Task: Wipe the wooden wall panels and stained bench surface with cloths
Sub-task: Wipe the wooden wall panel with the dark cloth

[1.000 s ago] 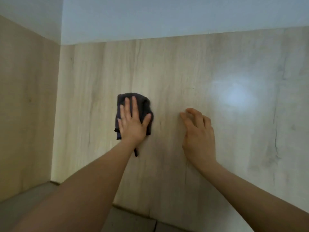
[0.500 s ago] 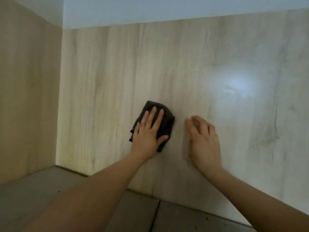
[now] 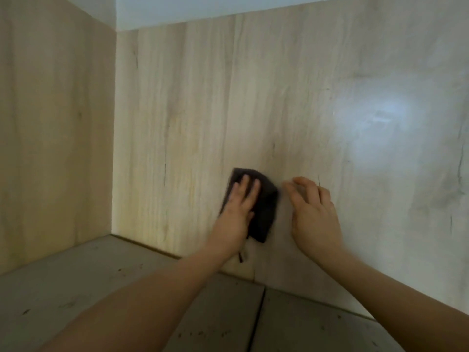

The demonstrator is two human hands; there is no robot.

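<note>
**Wiping the wood wall**

The big back wall panel (image 3: 253,97) stands over the spotty bench (image 3: 76,288). My right hand (image 3: 313,214) rests on the panel with bent fingers, holding nothing. My left hand (image 3: 239,207) presses flat on the dark cloth (image 3: 265,212), low on the panel near the bench's back edge.
</note>
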